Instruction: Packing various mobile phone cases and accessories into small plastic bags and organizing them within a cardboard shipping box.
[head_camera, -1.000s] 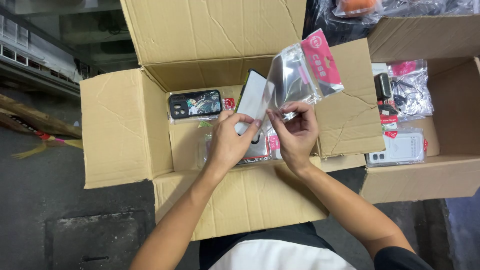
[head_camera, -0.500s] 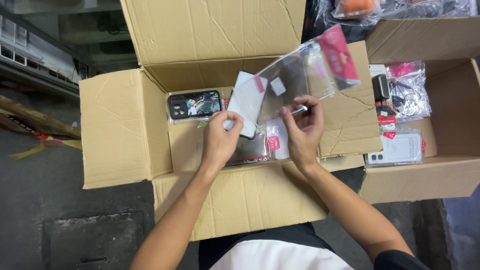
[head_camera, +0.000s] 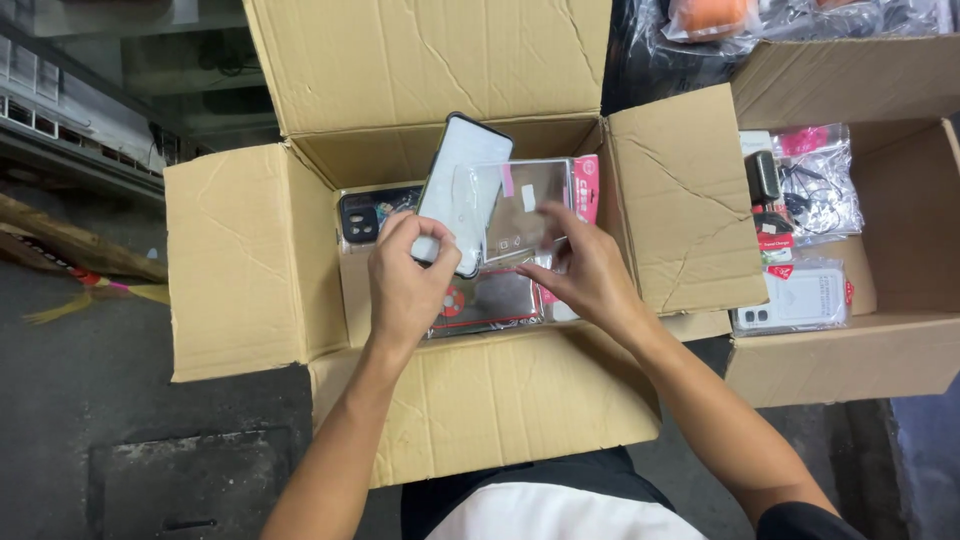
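Note:
My left hand grips the lower end of a phone case with a white insert, held upright over an open cardboard box. My right hand holds a clear plastic sleeve with a pink header right beside the case, the two overlapping at their edges. Under my hands, inside the box, lie more bagged phone cases and a dark case with camera cutouts.
A second open cardboard box stands at the right, holding a clear case in a bag and bagged cables or chargers. Plastic-wrapped goods sit behind. Dark concrete floor with a metal cover lies at the left.
The sleeve has come down from its raised, tilted position to lie flat beside the case. My right hand has lowered with it, and my left hand now holds the case more upright.

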